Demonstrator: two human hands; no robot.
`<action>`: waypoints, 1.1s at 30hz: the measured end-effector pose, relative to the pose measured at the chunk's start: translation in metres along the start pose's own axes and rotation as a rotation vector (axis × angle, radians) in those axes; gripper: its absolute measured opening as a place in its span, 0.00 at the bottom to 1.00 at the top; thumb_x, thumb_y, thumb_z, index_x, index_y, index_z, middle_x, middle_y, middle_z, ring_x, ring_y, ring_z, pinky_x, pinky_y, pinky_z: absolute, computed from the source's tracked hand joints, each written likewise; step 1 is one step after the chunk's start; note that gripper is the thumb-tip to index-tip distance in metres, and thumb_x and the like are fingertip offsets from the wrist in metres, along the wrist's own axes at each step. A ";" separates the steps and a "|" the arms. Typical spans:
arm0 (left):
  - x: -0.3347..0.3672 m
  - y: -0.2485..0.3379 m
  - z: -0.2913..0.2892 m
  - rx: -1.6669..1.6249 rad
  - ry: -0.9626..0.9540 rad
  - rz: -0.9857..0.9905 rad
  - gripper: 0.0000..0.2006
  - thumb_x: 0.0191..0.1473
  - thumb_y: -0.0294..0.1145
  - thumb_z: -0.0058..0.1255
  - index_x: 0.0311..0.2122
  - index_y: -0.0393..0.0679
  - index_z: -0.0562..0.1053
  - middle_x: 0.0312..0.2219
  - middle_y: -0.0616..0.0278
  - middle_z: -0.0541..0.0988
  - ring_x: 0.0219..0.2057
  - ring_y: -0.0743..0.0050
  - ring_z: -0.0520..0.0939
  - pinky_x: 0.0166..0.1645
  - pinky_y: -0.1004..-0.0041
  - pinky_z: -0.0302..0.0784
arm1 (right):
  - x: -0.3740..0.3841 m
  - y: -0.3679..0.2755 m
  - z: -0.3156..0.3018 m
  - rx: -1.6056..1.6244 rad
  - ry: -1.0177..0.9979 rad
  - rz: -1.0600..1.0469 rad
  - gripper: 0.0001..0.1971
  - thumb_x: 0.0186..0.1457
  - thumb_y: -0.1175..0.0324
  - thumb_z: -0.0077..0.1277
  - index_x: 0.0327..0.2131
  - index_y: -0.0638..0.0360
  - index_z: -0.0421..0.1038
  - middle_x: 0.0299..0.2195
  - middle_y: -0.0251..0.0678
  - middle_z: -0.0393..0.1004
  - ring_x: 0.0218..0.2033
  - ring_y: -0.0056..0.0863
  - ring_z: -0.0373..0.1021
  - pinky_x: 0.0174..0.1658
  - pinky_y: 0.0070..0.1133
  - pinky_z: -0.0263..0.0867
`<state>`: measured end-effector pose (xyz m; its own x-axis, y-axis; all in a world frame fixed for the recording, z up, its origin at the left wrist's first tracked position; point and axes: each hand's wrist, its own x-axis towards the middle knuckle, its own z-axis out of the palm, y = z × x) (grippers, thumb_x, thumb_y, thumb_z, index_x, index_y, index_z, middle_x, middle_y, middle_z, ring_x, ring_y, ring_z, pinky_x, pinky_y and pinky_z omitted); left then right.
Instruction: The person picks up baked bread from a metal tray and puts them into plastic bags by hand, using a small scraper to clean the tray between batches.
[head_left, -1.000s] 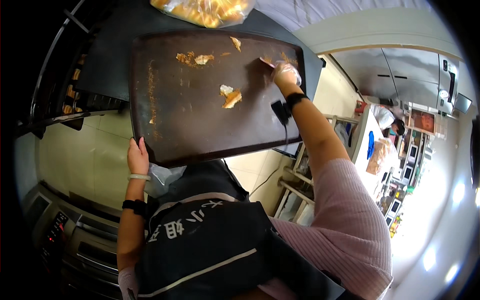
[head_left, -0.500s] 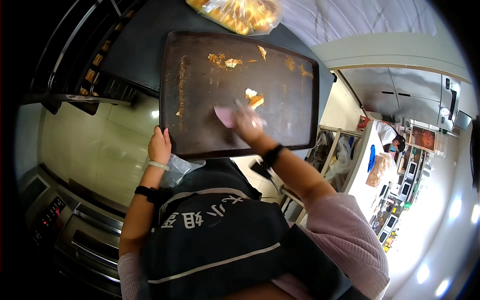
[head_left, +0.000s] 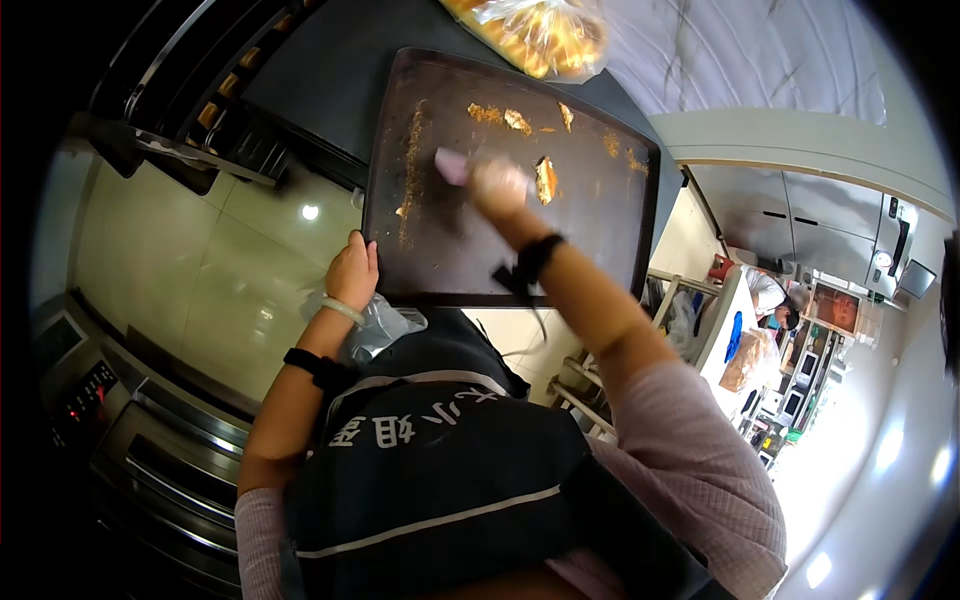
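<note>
A dark rectangular baking tray (head_left: pixel 600 240) is before me, with browned crumbs and torn pastry scraps (head_left: pixel 545 180) scattered over it. My left hand (head_left: pixel 352 272) is closed on the tray's near left corner, thumb on the rim. Over the tray's middle, my right hand (head_left: pixel 500 188) is blurred by motion. From its fingers a flat pink scraper (head_left: pixel 452 165) sticks out to the left, low over the tray surface. A line of crumbs (head_left: pixel 411 165) runs along the tray's left side.
Beyond the tray lies a clear bag of yellow-brown pastries (head_left: pixel 550 45). Dark racks (head_left: pixel 215 110) stand at the left, above an appliance with red lights (head_left: pixel 85 410). A grey plastic bag (head_left: pixel 385 328) hangs by my left wrist. Another person (head_left: pixel 770 292) is far right.
My right hand and the scraper have moved farther from me and slightly left across the tray. The left hand keeps its hold on the corner. The whole view has shifted somewhat.
</note>
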<state>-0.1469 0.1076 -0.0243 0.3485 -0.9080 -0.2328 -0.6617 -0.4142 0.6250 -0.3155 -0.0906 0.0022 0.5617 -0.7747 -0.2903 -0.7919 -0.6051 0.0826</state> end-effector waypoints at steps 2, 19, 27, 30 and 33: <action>0.001 0.007 -0.006 0.005 -0.015 0.018 0.11 0.54 0.36 0.38 0.29 0.38 0.60 0.18 0.44 0.73 0.22 0.44 0.74 0.27 0.56 0.69 | 0.054 0.013 -0.049 0.180 -0.052 0.312 0.16 0.55 0.58 0.37 0.32 0.58 0.72 0.33 0.42 0.74 0.37 0.41 0.71 0.33 0.39 0.67; 0.003 -0.004 -0.009 -0.183 -0.183 0.005 0.20 0.57 0.45 0.29 0.32 0.35 0.63 0.25 0.41 0.74 0.30 0.42 0.74 0.35 0.56 0.68 | -0.009 -0.008 -0.006 -0.182 0.208 -0.012 0.08 0.45 0.65 0.42 0.28 0.54 0.70 0.21 0.41 0.71 0.20 0.35 0.70 0.21 0.31 0.66; 0.018 -0.010 -0.025 -0.492 -0.396 -0.217 0.37 0.55 0.58 0.12 0.39 0.33 0.70 0.35 0.36 0.72 0.41 0.38 0.69 0.46 0.59 0.63 | -0.094 -0.107 -0.009 -0.238 0.155 -0.296 0.13 0.46 0.66 0.42 0.31 0.65 0.68 0.30 0.44 0.70 0.27 0.36 0.70 0.26 0.31 0.67; 0.019 -0.008 -0.024 -0.490 -0.368 -0.208 0.39 0.54 0.60 0.12 0.37 0.31 0.70 0.35 0.36 0.72 0.42 0.39 0.69 0.47 0.60 0.62 | -0.035 -0.097 -0.004 -0.121 0.172 -0.244 0.11 0.46 0.65 0.42 0.29 0.62 0.68 0.28 0.41 0.70 0.26 0.37 0.70 0.24 0.32 0.67; 0.021 -0.018 -0.016 -0.513 -0.382 -0.297 0.42 0.52 0.62 0.11 0.35 0.28 0.69 0.33 0.36 0.72 0.41 0.40 0.70 0.47 0.60 0.62 | -0.083 -0.117 -0.012 -0.172 0.040 -0.225 0.11 0.45 0.65 0.41 0.31 0.58 0.68 0.28 0.39 0.70 0.28 0.36 0.69 0.23 0.36 0.67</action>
<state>-0.1174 0.0974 -0.0284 0.1463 -0.7587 -0.6348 -0.1451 -0.6512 0.7449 -0.2664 0.0419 0.0279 0.7306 -0.6217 -0.2823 -0.5958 -0.7824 0.1814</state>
